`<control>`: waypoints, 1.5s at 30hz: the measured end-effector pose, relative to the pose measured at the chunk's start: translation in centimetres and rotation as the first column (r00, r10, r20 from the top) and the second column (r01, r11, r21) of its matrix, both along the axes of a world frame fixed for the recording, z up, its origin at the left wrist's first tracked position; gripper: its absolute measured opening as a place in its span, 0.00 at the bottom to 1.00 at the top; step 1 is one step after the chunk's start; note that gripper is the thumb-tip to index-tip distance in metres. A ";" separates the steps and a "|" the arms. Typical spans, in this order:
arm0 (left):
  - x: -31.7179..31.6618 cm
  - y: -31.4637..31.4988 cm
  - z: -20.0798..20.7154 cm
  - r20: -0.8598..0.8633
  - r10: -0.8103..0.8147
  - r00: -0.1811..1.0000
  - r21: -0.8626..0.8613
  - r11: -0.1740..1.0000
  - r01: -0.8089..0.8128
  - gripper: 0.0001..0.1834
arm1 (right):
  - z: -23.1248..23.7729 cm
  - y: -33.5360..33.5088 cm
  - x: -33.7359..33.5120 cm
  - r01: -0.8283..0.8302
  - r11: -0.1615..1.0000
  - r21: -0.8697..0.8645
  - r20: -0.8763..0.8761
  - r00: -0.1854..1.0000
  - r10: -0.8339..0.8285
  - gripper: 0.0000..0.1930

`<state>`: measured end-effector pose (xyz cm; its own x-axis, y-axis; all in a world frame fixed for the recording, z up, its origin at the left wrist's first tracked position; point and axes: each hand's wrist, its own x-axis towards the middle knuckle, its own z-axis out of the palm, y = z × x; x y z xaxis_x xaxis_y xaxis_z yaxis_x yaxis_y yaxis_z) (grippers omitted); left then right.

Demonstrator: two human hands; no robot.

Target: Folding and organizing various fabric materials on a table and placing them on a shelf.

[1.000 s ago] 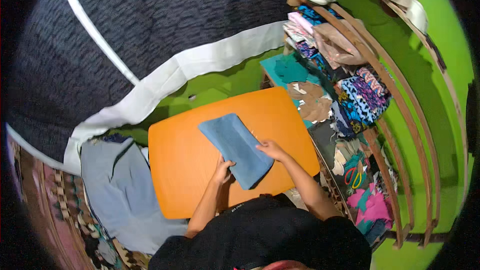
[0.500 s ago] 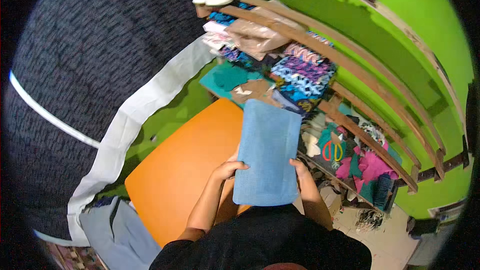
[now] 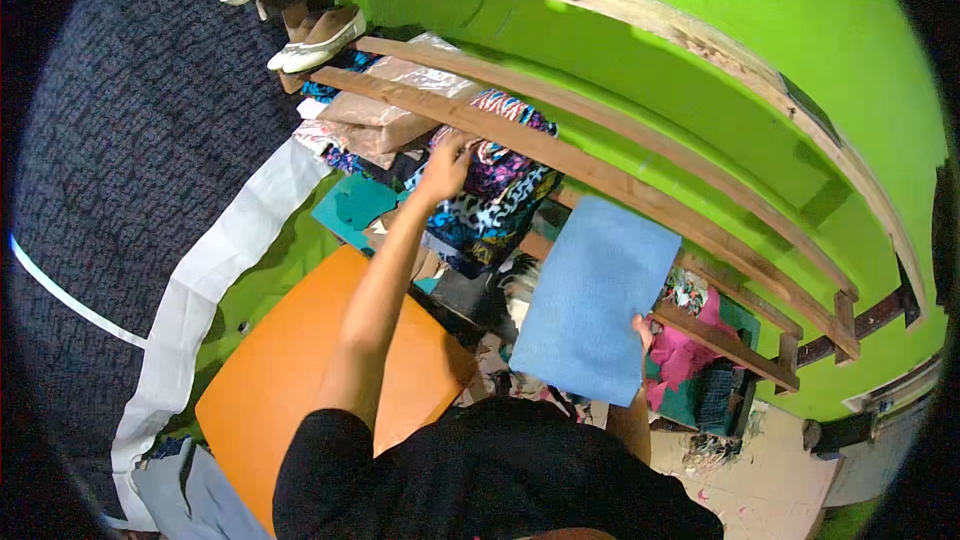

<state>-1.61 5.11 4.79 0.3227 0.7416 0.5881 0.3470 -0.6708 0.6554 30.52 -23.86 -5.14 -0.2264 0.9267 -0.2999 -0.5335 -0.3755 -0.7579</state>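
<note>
A light blue, flat rectangular folded cloth (image 3: pixel 598 295) hangs tilted in front of me. My right hand (image 3: pixel 642 332) grips its lower right edge; the thumb lies on its face and the other fingers are hidden behind. My left arm stretches forward to a shelf, where my left hand (image 3: pixel 446 172) is at a stack of brightly patterned cloth (image 3: pixel 500 185), just below a wooden rail. Its fingers are curled together, and whatever they hold cannot be made out.
Wooden rails (image 3: pixel 600 175) run along the green wall. An orange panel (image 3: pixel 310 340) stands on the left, beside grey cloth (image 3: pixel 190 490). Shoes (image 3: pixel 320 40) and plastic-wrapped packages (image 3: pixel 385 115) sit far left on the shelf. Pink scraps (image 3: pixel 685 345) lie at the right.
My left hand has let go of the blue cloth and reached forward to the patterned stack. The blue cloth, in my right hand alone, has tilted. The view has shifted to the right.
</note>
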 end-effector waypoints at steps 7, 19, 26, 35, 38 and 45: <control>2.9 5.5 -2.2 -0.383 0.323 0.865 0.347 0.919 -0.190 0.28 | 0.9 2.0 -0.3 0.136 0.991 0.006 -0.033 0.990 -0.136 0.35; 5.2 3.9 -3.3 -0.791 0.254 0.557 0.172 0.965 -0.197 0.29 | 8.4 15.3 -10.9 0.070 0.981 0.182 -0.312 0.950 -0.010 0.25; 3.6 3.0 -5.4 -0.749 0.161 0.642 0.096 0.986 -0.135 0.30 | 6.3 23.5 -12.4 0.163 0.951 0.263 -0.405 0.913 -0.044 0.25; 2.1 3.5 -7.1 -0.685 -0.043 0.728 -0.050 0.999 0.012 0.30 | 0.8 28.3 -12.2 0.212 0.950 0.228 -0.377 0.919 -0.115 0.26; 1.9 2.9 -7.7 -0.652 -0.111 0.750 -0.098 0.993 0.061 0.31 | -0.2 31.5 -12.2 0.225 0.950 0.215 -0.363 0.922 -0.137 0.26; 6.3 3.2 -4.7 -0.429 0.215 0.877 0.385 0.922 -0.037 0.30 | -0.7 39.9 -11.4 0.294 0.942 0.165 -0.321 0.919 -0.230 0.26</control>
<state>4.70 8.32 0.09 0.5370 0.5634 0.6278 0.6429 -0.7552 0.1279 19.14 16.04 -5.81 -0.0150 0.9984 -0.0544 -0.8007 -0.0446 -0.5975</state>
